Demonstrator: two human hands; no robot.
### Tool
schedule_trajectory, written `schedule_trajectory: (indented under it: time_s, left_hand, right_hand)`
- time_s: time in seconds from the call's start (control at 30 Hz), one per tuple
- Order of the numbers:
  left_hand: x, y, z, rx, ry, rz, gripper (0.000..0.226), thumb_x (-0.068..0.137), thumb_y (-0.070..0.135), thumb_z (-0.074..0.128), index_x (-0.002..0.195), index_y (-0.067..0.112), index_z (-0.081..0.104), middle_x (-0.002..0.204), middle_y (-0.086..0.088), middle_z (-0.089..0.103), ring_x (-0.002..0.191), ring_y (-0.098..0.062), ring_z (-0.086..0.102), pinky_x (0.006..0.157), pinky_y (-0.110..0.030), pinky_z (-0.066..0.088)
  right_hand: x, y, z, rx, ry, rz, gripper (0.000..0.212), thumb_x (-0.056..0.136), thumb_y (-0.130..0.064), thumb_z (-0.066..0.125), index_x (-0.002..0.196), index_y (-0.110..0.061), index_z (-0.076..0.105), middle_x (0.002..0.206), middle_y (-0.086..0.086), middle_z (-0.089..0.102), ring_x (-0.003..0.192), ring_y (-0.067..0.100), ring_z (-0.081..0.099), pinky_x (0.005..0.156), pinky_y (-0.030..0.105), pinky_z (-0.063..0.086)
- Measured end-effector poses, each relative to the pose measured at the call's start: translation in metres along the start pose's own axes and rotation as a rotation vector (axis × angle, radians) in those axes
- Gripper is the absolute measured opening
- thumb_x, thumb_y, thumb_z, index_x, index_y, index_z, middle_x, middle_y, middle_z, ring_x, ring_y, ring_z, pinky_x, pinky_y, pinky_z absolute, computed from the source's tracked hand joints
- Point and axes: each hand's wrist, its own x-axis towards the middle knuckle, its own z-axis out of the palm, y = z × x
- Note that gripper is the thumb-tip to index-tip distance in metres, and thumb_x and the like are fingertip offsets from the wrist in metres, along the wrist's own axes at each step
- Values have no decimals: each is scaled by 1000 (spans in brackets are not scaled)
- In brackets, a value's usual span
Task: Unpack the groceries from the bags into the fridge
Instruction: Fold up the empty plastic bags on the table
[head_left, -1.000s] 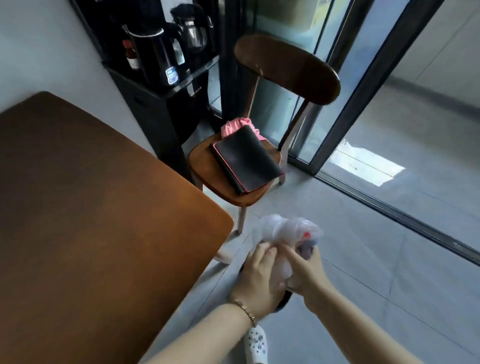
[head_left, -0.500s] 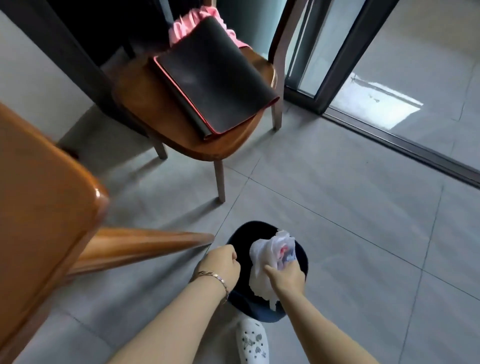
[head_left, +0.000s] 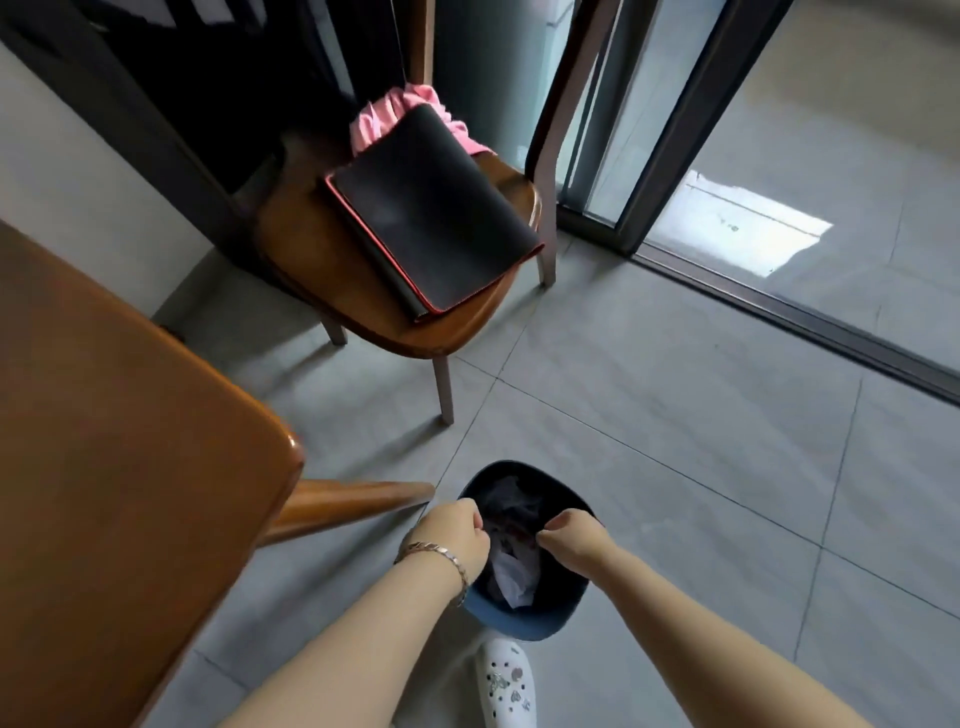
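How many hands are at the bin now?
2: the left hand at the left rim of the bin, the right hand over its right rim.

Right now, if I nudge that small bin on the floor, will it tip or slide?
Probably light: the bin seems to hold mostly a crumpled plastic bag. It would likely slide easily on the smooth floor tiles.

Head-worn view, steeply downward, seemingly close.
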Motion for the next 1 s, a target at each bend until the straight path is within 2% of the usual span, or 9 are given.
schedule_trajectory:
  time_s: [0.1, 0.17, 0.2, 0.27, 0.4, 0.57, 0.7, 0.8, 1.0]
  left_hand:
    - [-51, 26, -48, -23, 18, 16, 22, 92, 14, 40, 103, 18, 58, 109, -4, 63, 96, -23, 58, 80, -28, 47]
    - [-88, 40, -82, -38, 64, 29, 20, 92, 15, 41, 99, 19, 59, 109, -3, 64, 99, -23, 59, 83, -30, 47]
    - [-107, 46, -99, -58, 98, 32, 19, 92, 16, 41, 98, 20, 59, 110, -2, 64, 100, -24, 59, 84, -31, 48]
    - [-148, 52, -132, -92, 169, 37, 20, 93, 18, 42, 101, 20, 60, 110, -2, 64, 100, -24, 59, 83, -30, 47]
    - [-229, 36, -188, -184, 321, 28, 23, 93, 20, 43, 106, 19, 62, 110, -2, 64, 100, -23, 58, 79, -27, 45]
    - [-319, -44, -222, -267, 538, -113, 24, 94, 24, 42, 106, 22, 63, 108, -1, 66, 98, -23, 60, 77, -28, 45]
    - [-382, -135, -218, -345, 641, -290, 23, 93, 22, 40, 102, 25, 61, 104, 2, 67, 92, -20, 62, 72, -26, 46]
    - [-427, -205, -200, -431, 706, -417, 23, 93, 20, 40, 100, 24, 61, 104, 2, 67, 93, -21, 63, 75, -27, 47]
    - [-501, -353, -146, -454, 828, -657, 31, 90, 30, 51, 121, 23, 54, 129, 0, 51, 116, -21, 51, 95, -35, 44]
  right_hand:
    - [-63, -45, -48, -104, 18, -104, 29, 84, -14, 49, 57, -12, 41, 62, 9, 46, 61, 24, 44, 53, 28, 34]
    - [-113, -76, -78, -190, 29, -177, 18, 87, -17, 48, 86, -5, 62, 91, 17, 63, 86, 32, 59, 70, 31, 48]
    - [-138, -91, -92, -225, 47, -217, 26, 89, -18, 49, 106, -4, 62, 109, 16, 64, 100, 31, 60, 79, 32, 49]
    - [-189, -120, -114, -303, 83, -303, 33, 91, -20, 49, 120, -8, 58, 119, 11, 62, 109, 28, 58, 84, 31, 48]
    - [-276, -180, -134, -395, 104, -489, 26, 92, -14, 47, 113, -7, 61, 110, 11, 64, 100, 26, 62, 88, 35, 54]
    - [-358, -247, -97, -534, 59, -727, 26, 93, -13, 47, 106, -4, 67, 105, 9, 67, 92, 22, 65, 80, 31, 55]
    - [-405, -291, -38, -580, -6, -863, 23, 92, -18, 49, 108, -10, 65, 99, 7, 66, 81, 17, 62, 72, 26, 53]
    - [-438, -316, 20, -632, -70, -954, 23, 92, -23, 51, 110, -15, 63, 95, 3, 66, 86, 20, 64, 76, 30, 55]
    - [-496, -349, 157, -735, -178, -1045, 16, 86, -17, 49, 76, -25, 58, 85, -1, 67, 87, 20, 66, 83, 34, 53]
